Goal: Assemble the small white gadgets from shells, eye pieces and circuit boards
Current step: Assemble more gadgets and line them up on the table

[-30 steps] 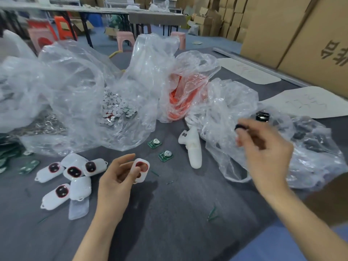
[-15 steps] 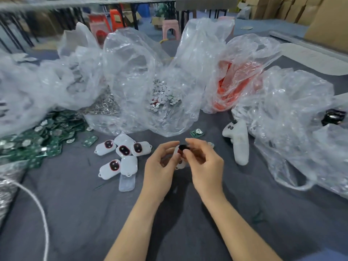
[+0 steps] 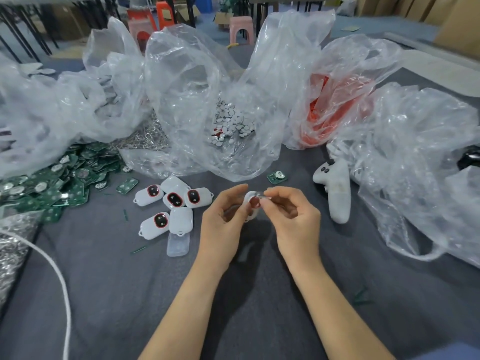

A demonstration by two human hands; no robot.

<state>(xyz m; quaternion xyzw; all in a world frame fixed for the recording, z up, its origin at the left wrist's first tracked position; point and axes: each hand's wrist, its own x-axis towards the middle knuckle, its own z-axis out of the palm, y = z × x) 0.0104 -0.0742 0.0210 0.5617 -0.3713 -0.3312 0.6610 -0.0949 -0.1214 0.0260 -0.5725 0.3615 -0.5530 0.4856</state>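
Item: small white oval plastic shell (image 3: 251, 197), red-ringed, gripped by left hand (image 3: 223, 216) above grey table (image 3: 104, 294). Right hand (image 3: 293, 219), back from the clear plastic bag (image 3: 415, 178), now pinches at its opening; eye-piece fitting likely begun.

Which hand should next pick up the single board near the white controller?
Right. The board lies just beyond the right hand, whose fingertips only pinch the shell; the left hand cups it, probably the main grip.
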